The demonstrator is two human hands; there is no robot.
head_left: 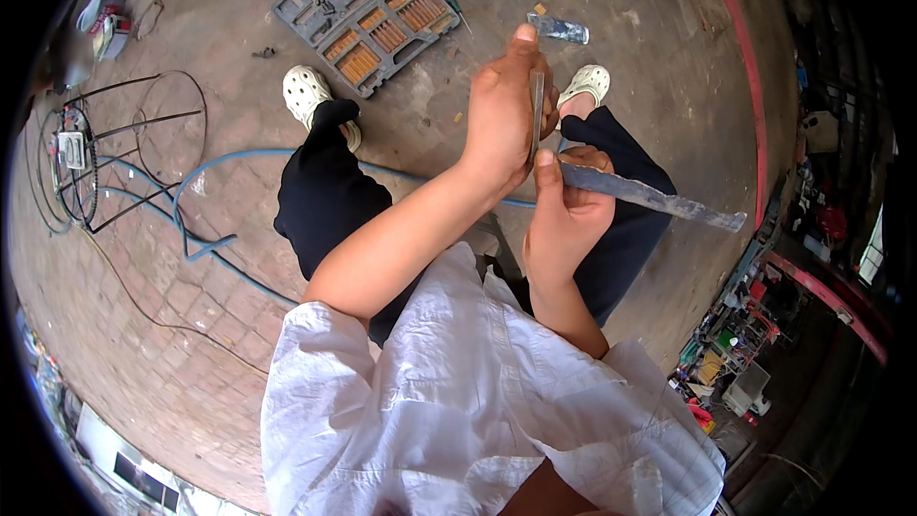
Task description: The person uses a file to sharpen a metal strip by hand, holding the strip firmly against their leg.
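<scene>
My left hand [499, 119] is closed around a thin, flat metal bar [538, 105], seen almost edge-on, with the thumb pointing up along it. Just below and to the right, my right hand [565, 215] pinches a long dark grey strip [664, 199] with ragged, whitish edges between thumb and fingers. Its free end sticks out to the right over my knee. The strip's near end comes close to the lower end of the bar; whether they touch I cannot tell. The fingers of my left hand are partly hidden behind the bar.
On the floor ahead lies an open grey tool case [382, 24] of bits, with a screwdriver [457, 10] beside it. A worn blue-grey flat piece [559, 29] lies past my hands. A blue hose [196, 172] runs behind my legs. Cluttered tools [731, 363] stand at right.
</scene>
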